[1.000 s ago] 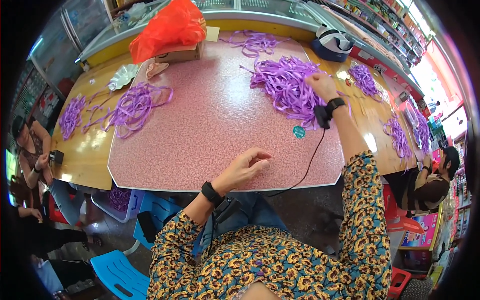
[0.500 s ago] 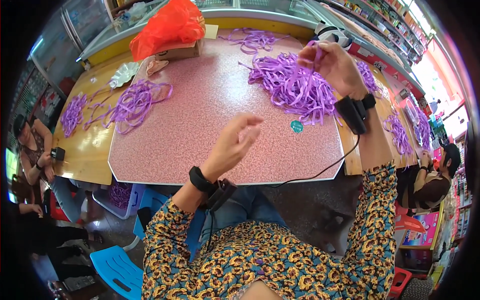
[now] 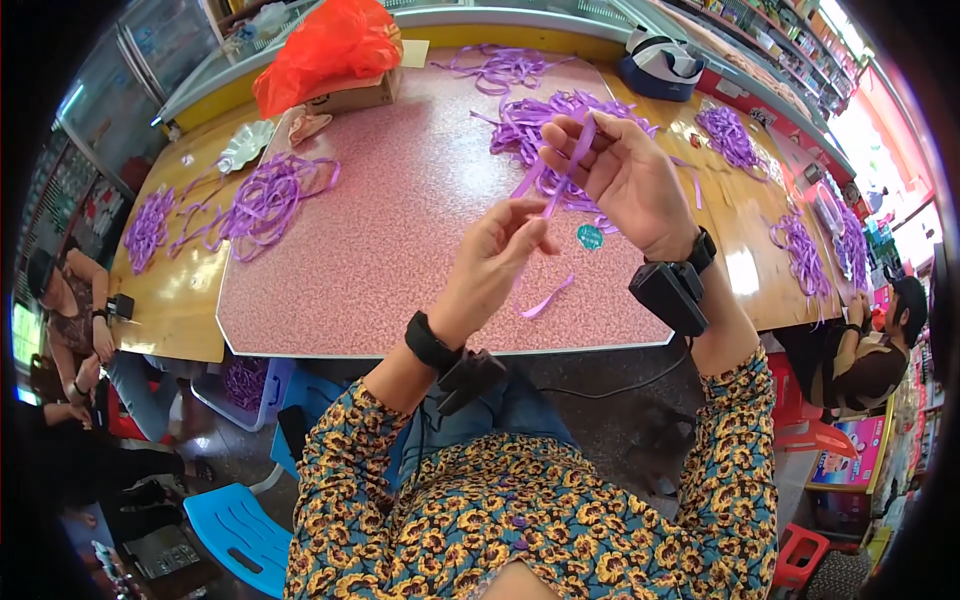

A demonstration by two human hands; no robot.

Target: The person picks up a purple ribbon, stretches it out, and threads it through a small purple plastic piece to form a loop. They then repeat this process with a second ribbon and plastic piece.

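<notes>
A thin purple ribbon (image 3: 582, 150) runs between my two hands above the pink speckled tabletop (image 3: 390, 270). My right hand (image 3: 635, 180) pinches its upper part between thumb and fingertips, palm turned toward me. Lower down and to the left, the fingers of my left hand (image 3: 500, 262) are closed on the same ribbon. One end of purple ribbon hangs below my left hand, close to the tabletop. Just beyond my hands lies a big tangled heap of purple ribbons (image 3: 520, 125), partly hidden by the right hand.
Looser ribbon piles (image 3: 268, 205) lie at the left, with more (image 3: 735, 138) at the right. A red plastic bag (image 3: 325, 55) tops a cardboard box (image 3: 360, 95). A navy and white cap (image 3: 660, 68) sits at the back. Seated people (image 3: 860, 345) flank the table. A blue stool (image 3: 235, 535) stands lower left.
My right hand has drawn a ribbon from the heap toward me and to the left. My left hand has moved forward and closed on it.
</notes>
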